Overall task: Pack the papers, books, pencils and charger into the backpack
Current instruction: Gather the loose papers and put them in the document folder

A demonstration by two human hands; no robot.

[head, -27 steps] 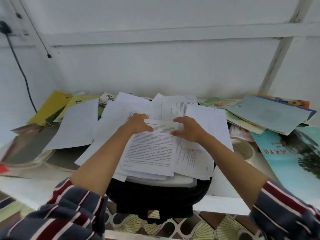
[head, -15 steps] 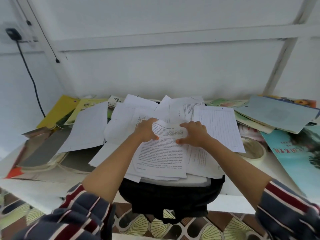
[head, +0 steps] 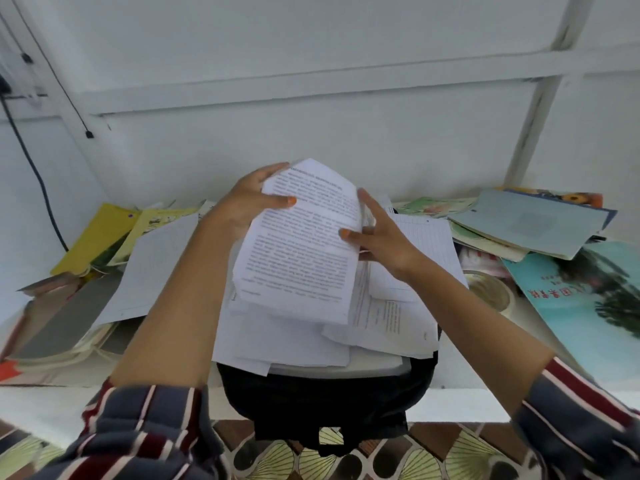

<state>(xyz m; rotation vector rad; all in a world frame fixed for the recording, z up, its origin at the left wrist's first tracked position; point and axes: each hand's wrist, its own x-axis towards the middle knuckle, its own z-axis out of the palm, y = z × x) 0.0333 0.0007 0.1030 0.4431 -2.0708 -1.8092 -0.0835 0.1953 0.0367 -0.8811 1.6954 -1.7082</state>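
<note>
Papers (head: 298,258) lie bunched in our grasp just above the black backpack (head: 325,403) at the table (head: 69,403) edge; our left hand (head: 242,206) curls round their left edge, our right hand (head: 381,233) pinches the right.

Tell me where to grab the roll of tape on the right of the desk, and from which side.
Take the tape roll by its near rim, from above: it lies flat, hole upward, so thumb outside and a finger inside can likely pinch the ring. The teal book crowds its right side.
</note>
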